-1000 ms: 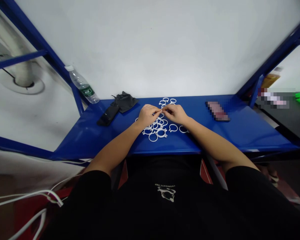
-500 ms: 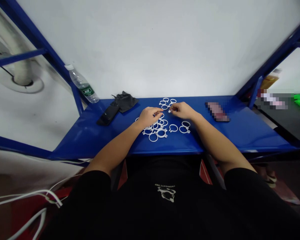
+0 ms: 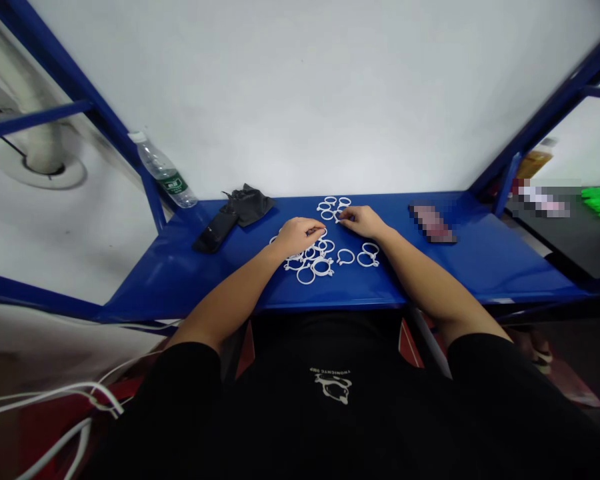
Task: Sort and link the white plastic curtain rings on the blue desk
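Left hand (image 3: 300, 235) partly covering white rings (image 3: 310, 253), grip unclear

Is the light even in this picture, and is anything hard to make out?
Head view: uneven light, with the wall pale and the shirt very dark; head view: a faint glint on the front edge of the blue table, at right; head view: the phone-like object blurred into coarse blocks; head view: white rings small and overlapping near the left hand, hard to count.
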The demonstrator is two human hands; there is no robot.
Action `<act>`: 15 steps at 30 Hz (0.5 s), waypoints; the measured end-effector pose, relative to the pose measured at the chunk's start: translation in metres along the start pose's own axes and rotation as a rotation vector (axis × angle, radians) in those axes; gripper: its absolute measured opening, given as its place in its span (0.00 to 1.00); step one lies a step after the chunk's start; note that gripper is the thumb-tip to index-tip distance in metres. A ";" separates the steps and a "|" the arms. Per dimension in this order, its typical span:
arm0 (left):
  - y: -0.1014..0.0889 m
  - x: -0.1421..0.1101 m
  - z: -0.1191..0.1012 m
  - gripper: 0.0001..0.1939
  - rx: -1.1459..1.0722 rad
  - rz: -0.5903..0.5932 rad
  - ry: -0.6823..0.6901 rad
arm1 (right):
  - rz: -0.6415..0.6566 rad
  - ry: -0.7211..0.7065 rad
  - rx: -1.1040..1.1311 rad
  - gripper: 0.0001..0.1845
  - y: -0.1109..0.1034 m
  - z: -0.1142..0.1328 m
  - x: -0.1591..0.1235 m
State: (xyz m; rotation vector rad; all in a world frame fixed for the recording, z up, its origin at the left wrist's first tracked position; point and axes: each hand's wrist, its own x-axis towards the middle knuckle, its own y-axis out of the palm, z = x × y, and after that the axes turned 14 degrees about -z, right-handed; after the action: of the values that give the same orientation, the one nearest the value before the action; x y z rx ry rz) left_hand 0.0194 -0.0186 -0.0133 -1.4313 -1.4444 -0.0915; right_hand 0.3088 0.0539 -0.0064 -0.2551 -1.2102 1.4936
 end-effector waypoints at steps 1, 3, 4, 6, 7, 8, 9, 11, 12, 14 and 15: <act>0.000 0.000 0.000 0.10 0.000 0.006 -0.003 | -0.004 -0.004 0.012 0.13 0.000 0.000 0.000; -0.001 0.000 -0.001 0.09 0.002 0.020 -0.011 | -0.015 -0.011 0.025 0.15 -0.003 0.003 0.000; -0.002 0.000 -0.001 0.09 0.003 0.026 -0.016 | -0.015 -0.011 0.029 0.15 -0.005 0.004 0.000; -0.003 0.000 -0.003 0.10 0.004 0.036 -0.023 | 0.011 -0.005 0.043 0.12 -0.012 0.007 0.001; -0.003 0.001 -0.003 0.10 0.003 0.039 -0.024 | 0.033 0.000 0.053 0.11 -0.016 0.009 0.001; -0.003 0.001 -0.003 0.10 0.001 0.042 -0.024 | 0.064 0.007 0.061 0.10 -0.021 0.010 0.002; -0.003 0.001 -0.004 0.10 -0.002 0.044 -0.024 | 0.098 0.014 0.069 0.09 -0.027 0.011 0.002; -0.004 0.001 -0.005 0.10 -0.008 0.049 -0.026 | 0.184 0.029 0.073 0.10 -0.038 0.013 0.001; -0.004 0.001 -0.005 0.10 -0.010 0.052 -0.029 | 0.233 0.035 0.074 0.11 -0.043 0.014 0.001; -0.004 0.002 -0.006 0.10 -0.010 0.062 -0.038 | 0.335 0.034 0.080 0.14 -0.051 0.017 0.000; -0.004 0.002 -0.006 0.10 -0.007 0.068 -0.042 | 0.380 0.030 0.085 0.15 -0.054 0.018 -0.001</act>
State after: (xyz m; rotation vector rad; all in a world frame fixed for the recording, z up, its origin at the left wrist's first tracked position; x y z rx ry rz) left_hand 0.0203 -0.0231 -0.0068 -1.4944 -1.4296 -0.0241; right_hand 0.3288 0.0340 0.0430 -0.4684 -1.1124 1.8571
